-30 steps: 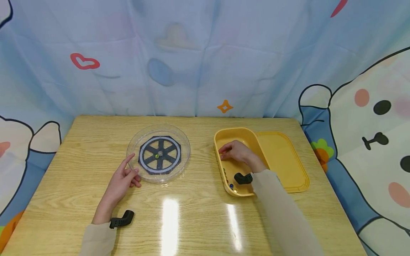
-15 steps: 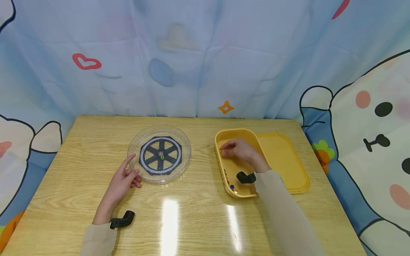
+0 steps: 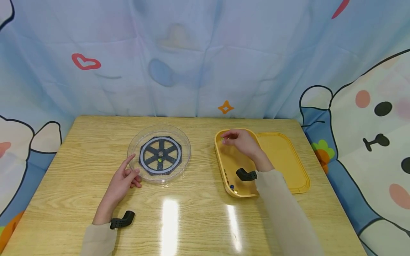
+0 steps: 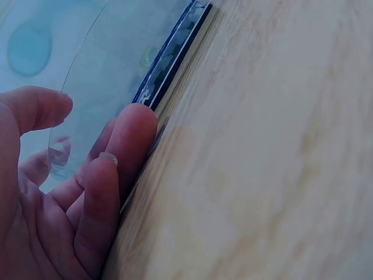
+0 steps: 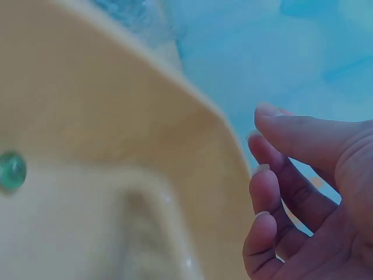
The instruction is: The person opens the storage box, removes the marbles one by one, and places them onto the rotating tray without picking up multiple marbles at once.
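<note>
My left hand rests at the left rim of a round clear dish, index finger stretched along its edge and the lower fingers bent beside it. A black six-spoked wheel design with a pale ring shows within the dish, and a yellow-green marble lies near its centre. My right hand is over the far left corner of a yellow box, with a small greenish marble pinched between thumb and index tip. In the right wrist view the thumb hides the pinch; another green marble lies in the box.
A yellow lid lies flat against the box's right side. A blue marble and several smaller-looking ones sit along the box's left and near walls. Behind the wooden table hangs a printed blue curtain.
My right hand has risen toward the box's far left corner, the greenish spot moving with its fingertips. The yellow-green marble in the dish has shifted around the centre. My left hand stays put.
</note>
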`<action>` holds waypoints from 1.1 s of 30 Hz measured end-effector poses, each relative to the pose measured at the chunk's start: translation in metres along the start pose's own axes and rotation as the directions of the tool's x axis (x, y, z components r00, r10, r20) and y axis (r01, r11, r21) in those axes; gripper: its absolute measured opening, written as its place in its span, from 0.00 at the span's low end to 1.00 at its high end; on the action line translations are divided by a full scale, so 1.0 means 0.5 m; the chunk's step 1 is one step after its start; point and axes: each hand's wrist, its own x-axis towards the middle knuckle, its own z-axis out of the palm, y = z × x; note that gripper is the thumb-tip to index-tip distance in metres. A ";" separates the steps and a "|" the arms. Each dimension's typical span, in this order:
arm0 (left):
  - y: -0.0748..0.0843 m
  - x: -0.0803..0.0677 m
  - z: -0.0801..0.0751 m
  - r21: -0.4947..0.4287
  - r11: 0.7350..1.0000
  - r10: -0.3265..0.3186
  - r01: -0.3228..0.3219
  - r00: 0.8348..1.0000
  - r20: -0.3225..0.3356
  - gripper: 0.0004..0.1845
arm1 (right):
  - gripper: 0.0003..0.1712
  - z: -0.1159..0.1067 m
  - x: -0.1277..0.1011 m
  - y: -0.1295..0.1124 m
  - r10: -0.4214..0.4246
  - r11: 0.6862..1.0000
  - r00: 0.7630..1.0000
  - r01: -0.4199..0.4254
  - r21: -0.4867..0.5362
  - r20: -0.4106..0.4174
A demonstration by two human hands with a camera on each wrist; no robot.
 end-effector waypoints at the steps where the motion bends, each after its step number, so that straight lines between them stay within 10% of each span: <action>1: 0.000 0.000 0.000 -0.001 1.000 -0.001 0.001 1.000 0.000 0.33 | 0.13 0.002 0.001 -0.005 -0.003 1.000 1.000 0.003 0.004 -0.006; 33: -0.002 0.002 0.001 0.040 0.999 0.002 -0.001 1.000 -0.019 0.34 | 0.08 0.251 0.033 -0.138 -0.231 0.973 0.967 0.228 0.034 0.108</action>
